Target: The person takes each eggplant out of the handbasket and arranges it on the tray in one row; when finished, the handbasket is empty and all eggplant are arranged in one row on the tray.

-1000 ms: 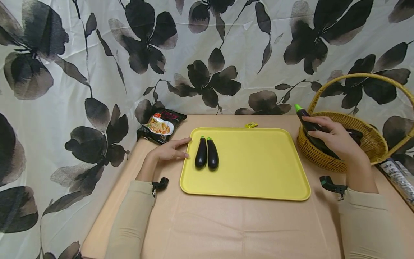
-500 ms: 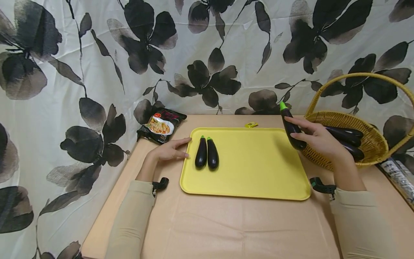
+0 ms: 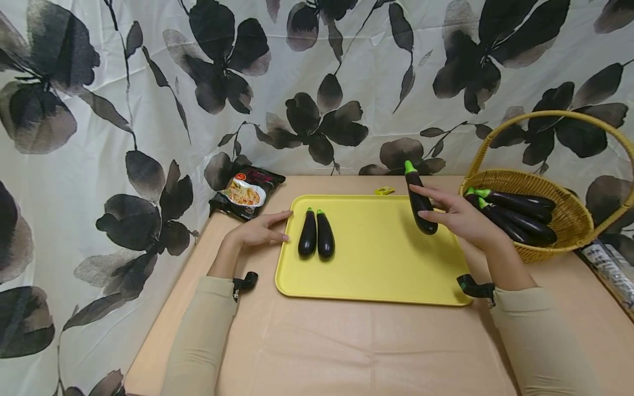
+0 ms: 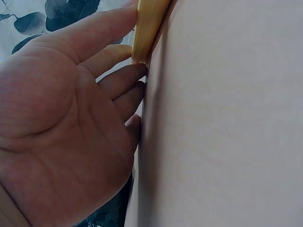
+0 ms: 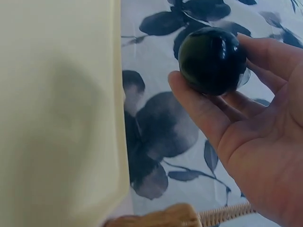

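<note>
Fingers (image 3: 436, 196) of the right hand (image 3: 469, 221) pinch an eggplant (image 3: 418, 199) above the tray (image 3: 371, 253) near its far right corner, seemingly mid-transfer, lowering likely called for next.

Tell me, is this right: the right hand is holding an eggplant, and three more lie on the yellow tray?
Not quite: only two eggplants lie on the yellow tray, not three, as the head view shows. The right hand is indeed holding another eggplant.
</note>
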Demonstrator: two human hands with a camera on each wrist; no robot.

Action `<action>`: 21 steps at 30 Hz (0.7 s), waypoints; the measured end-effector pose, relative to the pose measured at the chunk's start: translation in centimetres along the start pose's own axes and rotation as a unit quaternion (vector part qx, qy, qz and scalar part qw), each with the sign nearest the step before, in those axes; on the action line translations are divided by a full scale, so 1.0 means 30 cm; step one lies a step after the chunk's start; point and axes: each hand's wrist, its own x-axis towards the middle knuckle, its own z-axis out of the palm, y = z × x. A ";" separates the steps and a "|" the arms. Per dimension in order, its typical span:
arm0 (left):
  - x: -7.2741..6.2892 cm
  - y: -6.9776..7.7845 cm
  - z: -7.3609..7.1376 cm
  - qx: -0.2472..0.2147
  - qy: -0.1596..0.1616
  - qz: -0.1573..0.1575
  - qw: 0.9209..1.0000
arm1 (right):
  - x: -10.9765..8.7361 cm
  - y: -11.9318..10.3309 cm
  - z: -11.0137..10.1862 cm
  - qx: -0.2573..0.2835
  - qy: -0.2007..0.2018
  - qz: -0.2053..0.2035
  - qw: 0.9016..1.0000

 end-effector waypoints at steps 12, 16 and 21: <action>0.008 0.011 0.006 0.000 0.001 -0.010 1.000 | 0.066 -0.002 0.053 0.020 -0.028 -0.057 0.998; 0.008 0.016 0.003 0.003 0.003 -0.009 1.000 | 0.079 -0.003 0.069 0.004 -0.032 -0.069 0.997; 0.005 0.016 0.002 -0.004 0.002 -0.007 1.000 | 0.094 -0.007 0.108 -0.011 -0.042 -0.072 0.996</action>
